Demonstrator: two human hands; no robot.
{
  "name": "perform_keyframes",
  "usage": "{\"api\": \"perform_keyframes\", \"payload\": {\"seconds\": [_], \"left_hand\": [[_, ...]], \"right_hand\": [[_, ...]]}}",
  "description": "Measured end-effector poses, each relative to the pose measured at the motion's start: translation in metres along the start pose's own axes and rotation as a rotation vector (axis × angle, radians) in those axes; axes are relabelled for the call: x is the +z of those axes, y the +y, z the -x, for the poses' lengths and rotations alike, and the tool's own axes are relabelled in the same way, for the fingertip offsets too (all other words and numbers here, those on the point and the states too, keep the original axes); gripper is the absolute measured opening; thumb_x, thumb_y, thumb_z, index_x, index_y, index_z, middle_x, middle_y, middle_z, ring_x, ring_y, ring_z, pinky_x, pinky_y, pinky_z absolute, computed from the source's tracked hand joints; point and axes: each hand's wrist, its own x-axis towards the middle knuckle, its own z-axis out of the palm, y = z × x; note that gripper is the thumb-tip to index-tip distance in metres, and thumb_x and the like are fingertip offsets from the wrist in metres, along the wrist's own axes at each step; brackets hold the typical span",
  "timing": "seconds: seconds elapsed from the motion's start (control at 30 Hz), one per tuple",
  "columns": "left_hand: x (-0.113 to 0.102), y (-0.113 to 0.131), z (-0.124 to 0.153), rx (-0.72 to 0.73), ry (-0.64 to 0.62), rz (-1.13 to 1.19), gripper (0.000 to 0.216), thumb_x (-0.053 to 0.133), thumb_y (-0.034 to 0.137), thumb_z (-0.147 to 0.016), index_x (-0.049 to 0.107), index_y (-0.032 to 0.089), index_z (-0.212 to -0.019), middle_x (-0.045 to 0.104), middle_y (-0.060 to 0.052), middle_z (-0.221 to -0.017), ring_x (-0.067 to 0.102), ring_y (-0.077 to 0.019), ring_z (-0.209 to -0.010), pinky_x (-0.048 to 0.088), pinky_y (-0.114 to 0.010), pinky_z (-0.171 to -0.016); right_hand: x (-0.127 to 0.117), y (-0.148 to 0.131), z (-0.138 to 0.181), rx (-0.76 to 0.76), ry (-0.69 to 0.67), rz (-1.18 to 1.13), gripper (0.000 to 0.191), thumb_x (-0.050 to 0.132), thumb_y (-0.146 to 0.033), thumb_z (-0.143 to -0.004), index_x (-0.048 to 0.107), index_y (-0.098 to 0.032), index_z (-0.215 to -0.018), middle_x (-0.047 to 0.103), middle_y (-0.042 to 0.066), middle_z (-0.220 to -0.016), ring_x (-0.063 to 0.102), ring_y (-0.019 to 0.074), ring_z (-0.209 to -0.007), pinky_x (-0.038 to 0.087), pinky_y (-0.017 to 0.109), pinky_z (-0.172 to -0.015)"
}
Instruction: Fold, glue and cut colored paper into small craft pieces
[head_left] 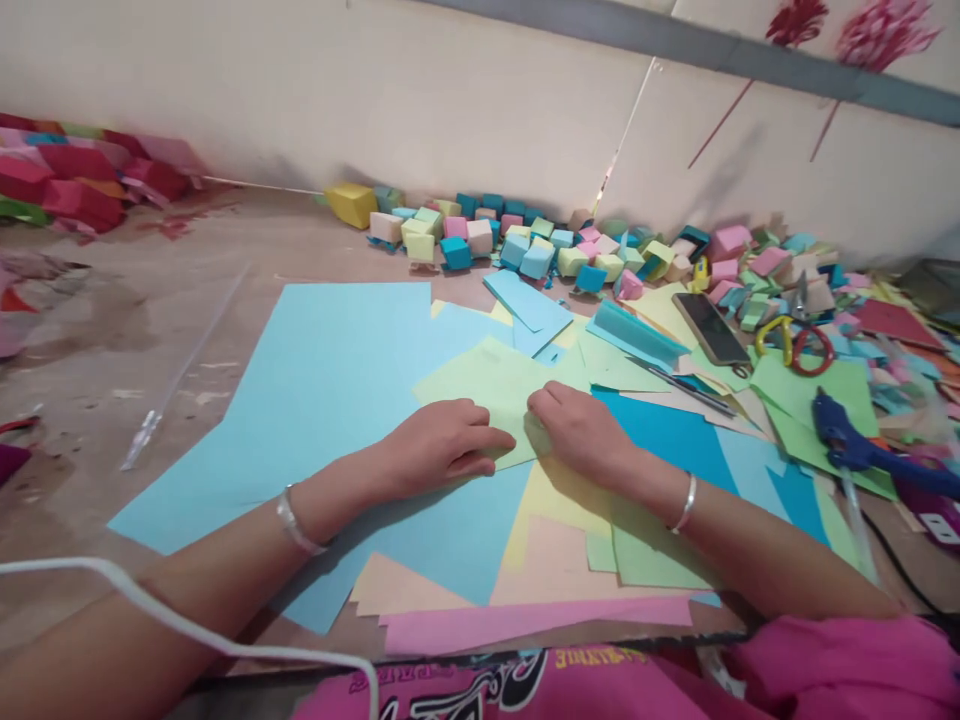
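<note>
Head view: both hands are pressing down on a pale green sheet lying on top of a big light blue sheet on the floor.

Left hand is lying flat-ish, fingers curled loosely, fingertips pinning the near edge of the green sheet — not gripping, just holding it down. Right hand is half-clenched, knuckles up, fingertips pressing the same sheet just right of the left one. The two hands are nearly touching, with only a small gap between them. Cannot tell if either is pinching a fold edge; fingertips are hidden under the knuckles.

Key relation: the green sheet is lying straight ahead of the hands, extending away from the person and a bit to the right; its long axis is running roughly left-near to right-far. Both hands are sitting on its near edge, the left one covering slightly more of it.

Around it — yellow, pink and peach sheets are overlapping under the right forearm. A phone and scissors are lying well to the right, a blue glue gun nearer on the right side. A row of small coloured paper cubes is sitting along the wall, well beyond reach of the pressing hands. A white cable is crossing the left forearm.
</note>
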Motion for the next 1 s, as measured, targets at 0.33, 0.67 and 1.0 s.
{"api": "perform_keyframes", "payload": {"seconds": [0.33,0.67,1.0], "left_hand": [[0.008,-0.002,0.0,0.047,0.066,-0.021,0.038,0.049,0.047,-0.095,0.062,0.023,-0.121,0.058,-0.004,-0.079,0.051,-0.019,-0.071,0.034,-0.03,-0.062],[0.014,-0.006,0.001,0.138,0.099,-0.097,0.039,0.048,0.046,-0.095,0.06,0.027,-0.128,0.053,-0.003,-0.076,0.044,-0.0181,-0.065,0.031,-0.031,-0.061],[0.014,-0.006,0.001,0.128,0.052,-0.119,0.039,0.05,0.043,-0.095,0.058,0.027,-0.129,0.055,-0.004,-0.079,0.045,-0.0192,-0.067,0.031,-0.032,-0.062]], "right_hand": [[-0.026,-0.048,0.063,-0.26,-0.186,0.305,0.061,0.044,-0.002,-0.081,0.037,-0.005,-0.142,0.054,0.001,-0.064,0.049,0.0158,-0.05,0.019,0.031,-0.045],[-0.01,-0.045,0.075,-0.142,-0.163,0.405,0.067,0.049,0.002,-0.075,0.038,0.002,-0.142,0.056,0.002,-0.058,0.048,0.0132,-0.046,0.023,0.028,-0.042],[-0.014,-0.038,0.072,-0.054,-0.005,0.412,0.042,0.051,0.001,-0.072,0.066,-0.001,-0.112,0.052,0.002,-0.053,0.049,0.0131,-0.043,0.024,0.029,-0.043]]}}
